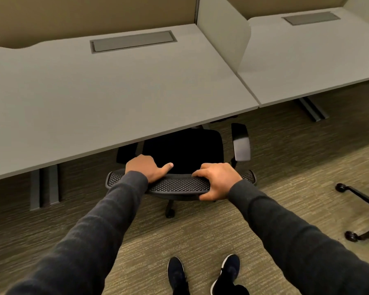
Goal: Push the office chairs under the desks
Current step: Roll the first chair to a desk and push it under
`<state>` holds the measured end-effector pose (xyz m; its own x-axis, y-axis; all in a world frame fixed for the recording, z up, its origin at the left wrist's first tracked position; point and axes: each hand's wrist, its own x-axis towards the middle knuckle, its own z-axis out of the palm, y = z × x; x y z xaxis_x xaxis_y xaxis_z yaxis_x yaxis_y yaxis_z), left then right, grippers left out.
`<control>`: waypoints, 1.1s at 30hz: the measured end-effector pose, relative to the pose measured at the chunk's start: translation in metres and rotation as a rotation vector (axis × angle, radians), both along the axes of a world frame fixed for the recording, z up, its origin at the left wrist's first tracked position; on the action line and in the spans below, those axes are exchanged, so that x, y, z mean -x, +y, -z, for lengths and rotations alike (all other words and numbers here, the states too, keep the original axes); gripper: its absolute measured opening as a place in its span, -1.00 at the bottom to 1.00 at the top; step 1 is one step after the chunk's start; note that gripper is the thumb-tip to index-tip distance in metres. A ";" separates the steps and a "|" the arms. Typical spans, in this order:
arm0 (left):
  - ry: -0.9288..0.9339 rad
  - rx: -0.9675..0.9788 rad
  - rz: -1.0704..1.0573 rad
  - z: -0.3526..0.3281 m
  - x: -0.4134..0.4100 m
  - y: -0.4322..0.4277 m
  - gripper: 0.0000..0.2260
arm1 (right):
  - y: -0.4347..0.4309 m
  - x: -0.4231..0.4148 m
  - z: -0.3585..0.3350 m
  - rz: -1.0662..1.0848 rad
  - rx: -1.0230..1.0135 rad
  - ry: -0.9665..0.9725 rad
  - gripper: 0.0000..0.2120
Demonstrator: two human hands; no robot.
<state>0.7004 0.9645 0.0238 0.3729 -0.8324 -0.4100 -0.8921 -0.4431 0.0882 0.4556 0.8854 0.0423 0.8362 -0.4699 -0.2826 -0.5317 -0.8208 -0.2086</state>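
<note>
A black office chair point(183, 150) stands at the front edge of a grey desk point(107, 99), its seat partly under the desktop. Its mesh backrest top point(179, 185) faces me. My left hand point(146, 168) grips the backrest's top edge left of centre, thumb stretched along it. My right hand point(217, 180) clasps the same edge right of centre, fingers over the top and thumb underneath. The chair's right armrest point(241, 143) sticks out beyond the desk edge; the left armrest point(126, 153) sits in shadow under the desktop.
A second grey desk point(311, 67) adjoins at the right behind a divider panel point(226, 33). Desk legs point(44, 186) stand at the left on the carpet. Castors of another chair's base point(358, 211) show at the right edge. My shoes point(202, 273) are below.
</note>
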 end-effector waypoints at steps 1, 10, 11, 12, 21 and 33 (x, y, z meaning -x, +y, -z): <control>0.000 0.009 -0.005 0.001 -0.003 0.004 -0.32 | 0.002 -0.002 0.002 -0.006 -0.002 -0.004 -0.32; -0.026 0.098 -0.098 -0.007 -0.022 0.010 -0.30 | -0.015 -0.028 -0.012 -0.065 0.031 0.001 -0.31; -0.042 0.121 -0.103 -0.008 -0.024 0.008 -0.30 | -0.020 -0.033 -0.014 -0.070 0.033 0.009 -0.31; -0.051 0.151 -0.096 -0.009 -0.022 0.004 -0.31 | -0.025 -0.032 -0.016 -0.065 0.034 0.019 -0.31; -0.069 0.335 0.001 -0.020 -0.006 -0.025 -0.44 | -0.082 -0.044 -0.015 0.037 0.022 0.115 -0.35; -0.234 0.287 0.198 -0.010 0.015 -0.059 -0.26 | -0.159 -0.076 -0.014 0.193 -0.002 0.150 -0.35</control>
<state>0.6853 0.9057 0.0341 0.2498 -0.9654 -0.0747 -0.9682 -0.2481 -0.0321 0.5316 0.7266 0.0559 0.6797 -0.6160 -0.3982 -0.7037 -0.7008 -0.1169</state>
